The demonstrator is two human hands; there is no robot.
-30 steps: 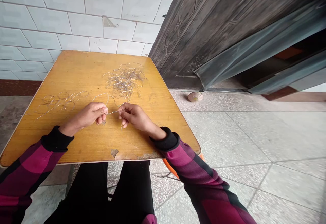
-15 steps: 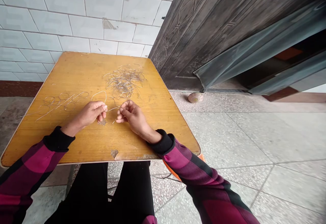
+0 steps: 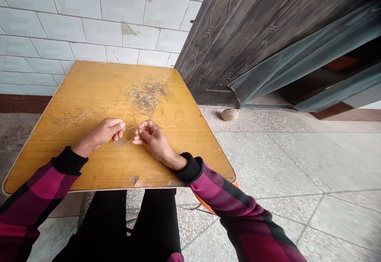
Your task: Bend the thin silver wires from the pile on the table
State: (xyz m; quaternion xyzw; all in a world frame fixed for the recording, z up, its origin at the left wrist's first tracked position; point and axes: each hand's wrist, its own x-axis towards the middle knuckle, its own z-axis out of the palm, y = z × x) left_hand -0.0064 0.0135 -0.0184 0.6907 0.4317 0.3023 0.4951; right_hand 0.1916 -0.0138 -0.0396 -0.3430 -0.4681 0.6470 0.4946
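A thin piece of silver wire [image 3: 118, 110] arches up from my left hand [image 3: 104, 132], which pinches it between thumb and fingers just above the wooden table [image 3: 98, 158]. My right hand [image 3: 150, 135] is curled palm-up a few centimetres to the right, its fingertips pinching the wire's other end. A loose heap of straight wire pieces [image 3: 147, 93] lies beyond my hands. Several wires bent into loops [image 3: 74, 117] lie to the left.
The table's near edge is chipped [image 3: 133, 179]. A white tiled wall [image 3: 89, 20] stands behind it and a dark metal door [image 3: 253, 35] to the right. A small round object [image 3: 229, 114] lies on the terrazzo floor by the door.
My right hand has rolled palm-up and shifted slightly left toward the left hand, bending the short wire end. The left hand has hardly moved.
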